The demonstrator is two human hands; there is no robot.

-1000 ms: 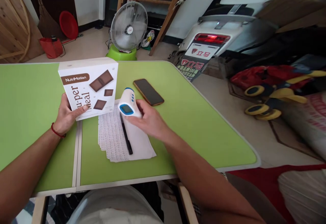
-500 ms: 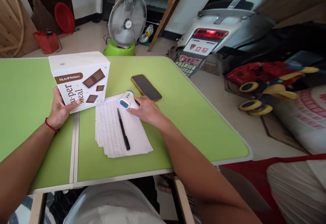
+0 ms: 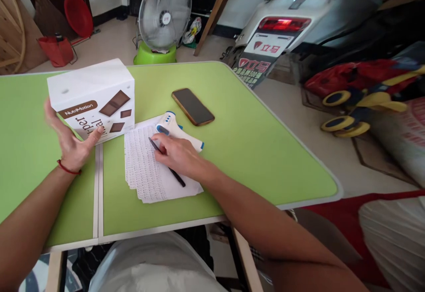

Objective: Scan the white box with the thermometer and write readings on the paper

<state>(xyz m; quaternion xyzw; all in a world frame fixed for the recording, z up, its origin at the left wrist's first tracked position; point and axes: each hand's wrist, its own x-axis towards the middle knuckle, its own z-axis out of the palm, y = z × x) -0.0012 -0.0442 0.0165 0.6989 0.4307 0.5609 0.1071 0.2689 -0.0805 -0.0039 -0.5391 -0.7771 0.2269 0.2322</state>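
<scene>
One pen [image 3: 177, 177] between right fingers [image 3: 163, 140]

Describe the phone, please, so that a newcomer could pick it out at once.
On the green table, look just beyond the right hand and the white thermometer gun. The phone lies flat there, off the papers; its dark screen and brown edge set it apart from these white neighbours.

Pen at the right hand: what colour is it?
The pen is black; it shows best in the head view, partly covered by the right hand.
</scene>
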